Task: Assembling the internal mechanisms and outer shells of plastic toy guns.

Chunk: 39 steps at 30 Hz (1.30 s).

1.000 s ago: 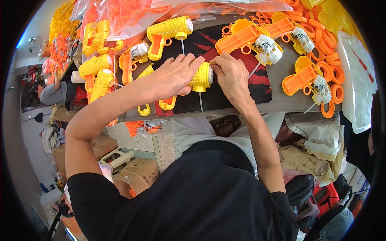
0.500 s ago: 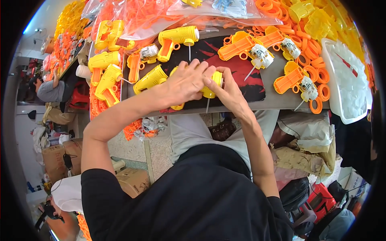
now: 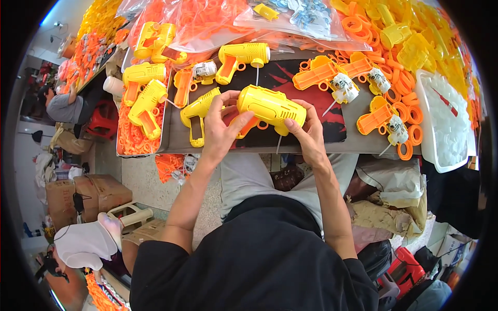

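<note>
A yellow plastic toy gun [image 3: 272, 105] is held between my hands above the table's near edge. It has an orange handle part and a thin white tube hanging below. My left hand [image 3: 223, 126] is closed on its left end, with the thumb along the near side. On the right end, my right hand [image 3: 309, 136] grips with thumb and fingers. Just left of my left hand lies a yellow gun shell [image 3: 199, 111]. Another yellow toy gun [image 3: 241, 54] lies behind, its white tube pointing toward me. The dark red-and-black mat [image 3: 329, 116] is under my hands.
Orange half-shells [image 3: 316, 74] with white inner units lie to the right, near loose orange rings [image 3: 413, 111]. A white tub [image 3: 441, 155] of clear parts stands far right. Several yellow guns [image 3: 148, 106] lie left on an orange-filled box. Plastic bags [image 3: 207, 20] cover the back.
My left hand has come off the top of the toy gun to its left end. The gun now shows whole, its barrel lying sideways between both hands. The view has shifted slightly.
</note>
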Each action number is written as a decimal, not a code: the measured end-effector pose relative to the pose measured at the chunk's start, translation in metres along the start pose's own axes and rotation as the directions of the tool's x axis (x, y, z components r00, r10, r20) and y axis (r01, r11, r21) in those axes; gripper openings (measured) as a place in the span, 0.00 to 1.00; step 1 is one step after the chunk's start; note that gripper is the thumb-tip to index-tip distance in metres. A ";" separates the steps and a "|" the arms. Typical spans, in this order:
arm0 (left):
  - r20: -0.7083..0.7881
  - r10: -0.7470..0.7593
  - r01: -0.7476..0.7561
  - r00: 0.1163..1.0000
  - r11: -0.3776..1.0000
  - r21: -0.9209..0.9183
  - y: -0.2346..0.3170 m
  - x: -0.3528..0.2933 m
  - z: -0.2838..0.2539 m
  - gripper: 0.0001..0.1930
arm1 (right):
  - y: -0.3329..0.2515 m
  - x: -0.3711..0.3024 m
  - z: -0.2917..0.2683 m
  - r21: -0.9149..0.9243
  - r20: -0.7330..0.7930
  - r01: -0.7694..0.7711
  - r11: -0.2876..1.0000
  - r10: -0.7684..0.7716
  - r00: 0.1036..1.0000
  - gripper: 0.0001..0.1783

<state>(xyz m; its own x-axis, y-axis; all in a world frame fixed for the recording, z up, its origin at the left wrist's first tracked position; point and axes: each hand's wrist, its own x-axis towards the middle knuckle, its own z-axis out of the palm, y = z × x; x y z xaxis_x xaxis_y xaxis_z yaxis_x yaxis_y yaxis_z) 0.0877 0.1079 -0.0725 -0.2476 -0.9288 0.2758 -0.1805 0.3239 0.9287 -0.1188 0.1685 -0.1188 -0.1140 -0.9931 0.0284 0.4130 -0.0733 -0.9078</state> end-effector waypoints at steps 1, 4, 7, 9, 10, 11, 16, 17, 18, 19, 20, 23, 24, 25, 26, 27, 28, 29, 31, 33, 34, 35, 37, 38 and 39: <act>0.002 0.010 -0.010 1.000 1.000 0.017 -0.004 0.000 0.003 0.27 | 0.002 0.000 -0.002 0.002 0.010 -0.001 1.000 0.001 1.000 0.34; 0.021 0.008 -0.010 1.000 0.997 0.074 0.000 0.008 0.005 0.30 | 0.002 -0.002 -0.002 -0.011 0.021 0.000 1.000 0.001 1.000 0.34; 0.123 -0.145 0.143 0.982 0.989 0.027 -0.005 0.018 -0.008 0.29 | 0.002 -0.001 0.001 -0.019 0.022 0.002 1.000 -0.002 1.000 0.34; 0.132 -0.179 0.165 0.975 0.980 0.110 0.004 0.020 -0.009 0.28 | 0.002 -0.001 -0.001 -0.014 0.017 -0.004 1.000 0.005 1.000 0.34; 0.133 -0.213 0.186 0.968 0.964 0.192 0.007 0.021 -0.009 0.28 | 0.002 0.000 -0.002 -0.024 0.017 -0.005 1.000 0.005 1.000 0.34; 0.133 -0.213 0.186 0.968 0.963 0.193 0.007 0.022 -0.011 0.28 | 0.001 0.000 -0.002 -0.033 0.022 -0.006 0.999 0.007 1.000 0.34; 0.148 -0.144 0.094 0.979 0.949 0.301 -0.001 0.023 -0.016 0.30 | 0.003 0.001 -0.002 -0.042 0.033 0.000 0.999 0.002 0.999 0.34; 0.149 -0.144 0.094 0.978 0.949 0.301 -0.001 0.024 -0.016 0.30 | 0.003 0.001 -0.002 -0.051 0.032 0.007 0.999 -0.006 0.999 0.33; 0.156 -0.128 0.074 0.979 0.948 0.309 -0.001 0.025 -0.017 0.32 | 0.003 0.000 -0.002 -0.051 0.031 0.008 0.999 -0.006 1.000 0.33; 0.164 -0.112 0.055 0.980 0.947 0.318 -0.001 0.027 -0.017 0.34 | 0.002 0.000 -0.001 -0.050 0.031 -0.001 0.999 0.003 1.000 0.33; 0.166 -0.112 0.055 0.980 0.947 0.317 0.001 0.028 -0.018 0.34 | 0.001 0.000 -0.001 -0.049 0.029 -0.011 0.999 0.012 0.999 0.33; 0.225 -0.201 0.130 0.953 0.947 0.292 0.006 0.034 -0.020 0.35 | 0.001 0.001 0.000 -0.067 0.034 -0.014 0.998 0.016 0.999 0.33; 0.240 -0.208 0.143 0.948 0.954 0.262 0.006 0.035 -0.021 0.35 | 0.001 0.001 0.000 -0.067 0.034 -0.013 0.998 0.015 0.999 0.33; 0.255 -0.215 0.156 0.943 0.960 0.231 0.005 0.035 -0.021 0.35 | 0.001 0.000 -0.001 -0.054 0.029 -0.013 0.998 0.015 0.999 0.32; 0.255 -0.215 0.157 0.943 0.960 0.231 0.005 0.035 -0.020 0.35 | 0.001 0.000 -0.001 -0.041 0.024 -0.014 0.999 0.015 1.000 0.32; 0.253 -0.164 0.104 0.953 0.966 0.236 0.004 0.035 -0.020 0.35 | 0.001 0.001 -0.001 -0.041 0.023 -0.014 0.999 0.015 1.000 0.32; 0.251 -0.113 0.051 0.961 0.969 0.242 0.004 0.035 -0.019 0.34 | 0.000 0.002 0.000 -0.054 0.027 -0.016 0.998 0.018 0.999 0.32; 0.252 -0.114 0.052 0.961 0.969 0.242 0.003 0.033 -0.019 0.34 | -0.001 0.002 0.000 -0.068 0.030 -0.019 0.998 0.021 0.999 0.32; 0.228 -0.151 0.126 0.962 0.984 0.123 0.003 0.031 -0.018 0.34 | -0.002 0.002 0.001 -0.074 0.028 -0.021 0.997 0.023 0.999 0.32; 0.234 -0.122 0.085 0.965 0.983 0.164 0.003 0.032 -0.017 0.34 | -0.002 0.002 0.000 -0.083 0.027 -0.022 0.996 0.025 0.999 0.32; 0.239 -0.093 0.043 0.967 0.978 0.204 0.003 0.032 -0.017 0.34 | -0.001 0.003 -0.001 -0.079 0.025 -0.025 0.997 0.027 0.999 0.32; 0.238 -0.093 0.044 0.967 0.978 0.205 0.004 0.033 -0.017 0.34 | 0.000 0.004 -0.001 -0.075 0.023 -0.028 0.997 0.030 0.999 0.32; 0.248 -0.095 0.045 0.964 0.979 0.198 0.006 0.034 -0.017 0.34 | 0.001 0.003 -0.002 -0.070 0.022 -0.029 0.997 0.031 0.999 0.32; 0.248 -0.094 0.045 0.964 0.979 0.199 0.005 0.034 -0.017 0.34 | 0.001 0.002 -0.001 -0.064 0.019 -0.030 0.998 0.031 0.999 0.32; 0.254 -0.083 0.028 0.964 0.977 0.212 0.003 0.035 -0.017 0.34 | 0.002 0.003 -0.001 -0.063 0.020 -0.029 0.998 0.031 0.999 0.32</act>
<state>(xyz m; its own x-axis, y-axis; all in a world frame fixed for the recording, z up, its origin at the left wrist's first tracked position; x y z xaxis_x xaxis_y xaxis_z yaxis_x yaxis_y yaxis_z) 0.0947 0.0729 -0.0555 -0.4655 -0.8761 0.1256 -0.3847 0.3281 0.8627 -0.1193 0.1660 -0.1214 -0.0834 -0.9965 0.0088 0.3588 -0.0383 -0.9326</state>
